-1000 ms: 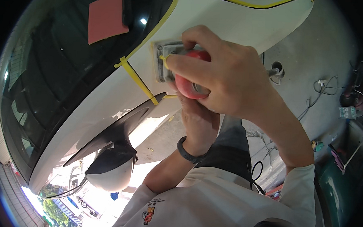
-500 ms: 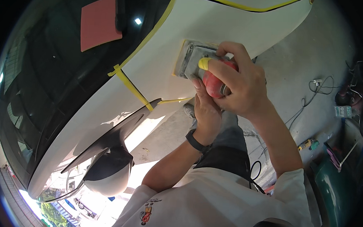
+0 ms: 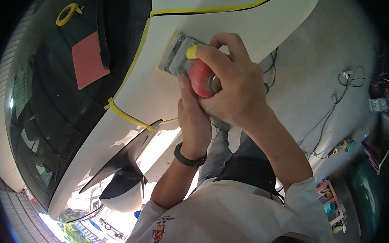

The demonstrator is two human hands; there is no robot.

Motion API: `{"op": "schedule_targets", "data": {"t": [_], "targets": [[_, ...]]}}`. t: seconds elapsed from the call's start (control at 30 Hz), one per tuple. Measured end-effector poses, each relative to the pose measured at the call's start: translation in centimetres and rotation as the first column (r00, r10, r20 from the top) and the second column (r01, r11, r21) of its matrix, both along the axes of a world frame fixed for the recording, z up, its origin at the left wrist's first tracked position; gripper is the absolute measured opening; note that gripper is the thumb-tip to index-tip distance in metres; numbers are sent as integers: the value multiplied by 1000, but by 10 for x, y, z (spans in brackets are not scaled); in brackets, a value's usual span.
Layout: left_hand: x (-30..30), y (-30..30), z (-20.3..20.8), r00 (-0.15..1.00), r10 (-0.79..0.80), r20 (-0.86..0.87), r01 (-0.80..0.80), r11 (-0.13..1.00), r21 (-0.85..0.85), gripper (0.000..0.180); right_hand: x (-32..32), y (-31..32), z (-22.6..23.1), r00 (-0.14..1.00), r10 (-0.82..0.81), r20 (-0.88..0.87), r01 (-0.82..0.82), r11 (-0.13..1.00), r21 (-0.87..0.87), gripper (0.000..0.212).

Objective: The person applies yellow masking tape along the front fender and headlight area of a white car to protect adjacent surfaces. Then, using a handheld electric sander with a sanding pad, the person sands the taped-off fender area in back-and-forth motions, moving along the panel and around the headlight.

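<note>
Sander [image 3: 197, 75] is lying against a white panel [image 3: 234, 27] at twelve o'clock, the right hand [image 3: 238, 82] grasping it; the left hand [image 3: 193, 126] is touching it from six o'clock, its grip hidden; sanding is seemingly occurring, the next stroke probably calling for even pressure

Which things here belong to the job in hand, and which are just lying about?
In the job:
red-topped sander, held by the right hand, left hand at its underside
white car panel beneath it
yellow tape strips edging the panel

Lying about:
tape roll and pink sheet on the windshield, possibly supplies
white-plugged cable on the floor
</note>
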State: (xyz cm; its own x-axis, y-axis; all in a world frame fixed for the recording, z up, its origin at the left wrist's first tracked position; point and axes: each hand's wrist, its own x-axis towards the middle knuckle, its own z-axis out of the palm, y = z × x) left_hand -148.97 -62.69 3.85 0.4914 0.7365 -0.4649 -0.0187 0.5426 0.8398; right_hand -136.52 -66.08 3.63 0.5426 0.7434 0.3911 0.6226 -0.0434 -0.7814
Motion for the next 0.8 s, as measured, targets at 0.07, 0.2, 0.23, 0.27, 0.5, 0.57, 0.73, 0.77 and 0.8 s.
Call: {"op": "schedule_targets", "data": {"t": [0.07, 0.2, 0.23, 0.27, 0.5, 0.57, 0.73, 0.77, 0.8], "targets": [[15, -7, -10, 987, -14, -160, 2, 997, -71, 70, 11, -10, -5, 1000, -13, -1, 13, 998, -59, 57], [29, -26, -24, 982, -2, -191, -34, 982, -184, 69, 20, -23, -12, 1000, 5, 26, -3, 996, -85, 56], [28, -27, -22, 977, 13, -212, -53, 982, -182, 69, 20, -20, -9, 999, 17, 29, -15, 997, -71, 56], [25, -24, -17, 985, 24, -169, -33, 998, -51, 68, 20, -16, -6, 999, 18, 47, -15, 998, -57, 55], [31, 2, 9, 978, 67, 195, -72, 997, 20, 66, 34, 15, 20, 995, 74, 65, -73, 997, -21, 52], [45, -5, -3, 997, 78, -15, -79, 992, -102, 67, 53, 2, 16, 993, 108, 44, -103, 989, -105, 42], [61, -18, -15, 993, 49, -107, -68, 980, -185, 69, 70, -4, 10, 992, 107, 74, -99, 990, -100, 51], [60, -17, -11, 991, 129, -22, -130, 983, -130, 68, 69, 2, 12, 988, 117, 102, -114, 993, -32, 43], [60, -16, -7, 979, 118, 168, -117, 993, -13, 68, 68, 6, 14, 980, 154, 123, -150, 988, -41, 47]]}}
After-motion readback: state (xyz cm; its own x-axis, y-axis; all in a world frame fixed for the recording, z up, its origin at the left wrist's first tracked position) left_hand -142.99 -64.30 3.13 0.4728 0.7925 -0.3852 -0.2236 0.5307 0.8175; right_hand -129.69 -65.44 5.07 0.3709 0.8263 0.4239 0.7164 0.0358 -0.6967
